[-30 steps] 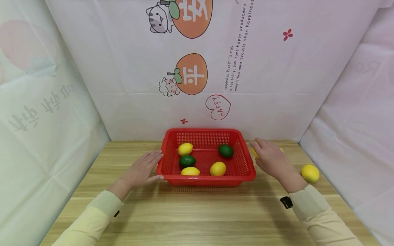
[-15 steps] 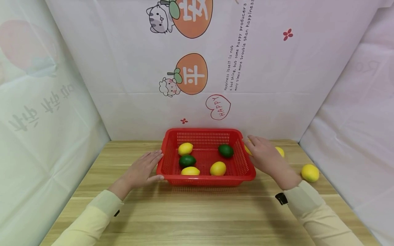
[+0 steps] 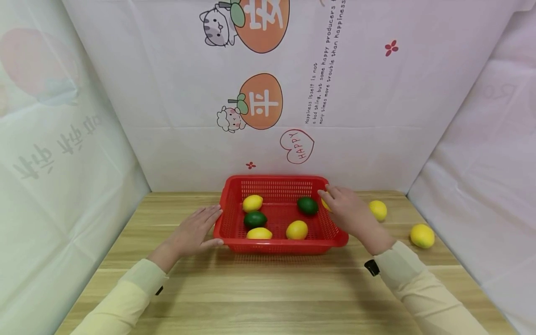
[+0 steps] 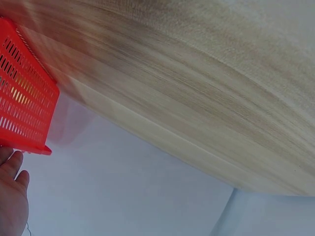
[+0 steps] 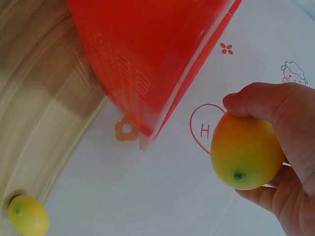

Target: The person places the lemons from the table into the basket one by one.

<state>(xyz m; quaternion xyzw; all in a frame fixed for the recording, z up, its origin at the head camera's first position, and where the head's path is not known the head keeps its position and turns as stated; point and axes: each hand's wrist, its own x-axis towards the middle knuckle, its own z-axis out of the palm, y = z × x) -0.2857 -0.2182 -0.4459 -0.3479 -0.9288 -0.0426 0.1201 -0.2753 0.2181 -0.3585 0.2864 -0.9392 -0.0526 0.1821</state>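
In my head view, the right grip [image 3: 349, 209] is curled round a held lemon [image 3: 325, 205], carrying it over the right rim of the red basket [image 3: 284, 242]. The left grip [image 3: 190, 235] has its fingers stretched out and grasps nothing; I see its fingertips against the basket's left edge. Inside the basket I count three yellow lemons [image 3: 297, 230] and two dark green fruits [image 3: 307, 205]: two yellow and one green toward the left, one of each toward the right. Two loose lemons [image 3: 378, 210] lie on the wooden table [image 3: 268, 298], right of the basket. A white printed cloth [image 3: 188, 144] stands behind.

My left wrist view gives me the basket's slotted side, with some yellow showing through the slots. The left grip's fingertips meet the rim from below.

On my right wrist view, the right grip has digits above and beneath the held lemon, its small green tip facing me. The basket's wall stands near it, apart from the lemon, and one loose lemon sits on the table at lower left.
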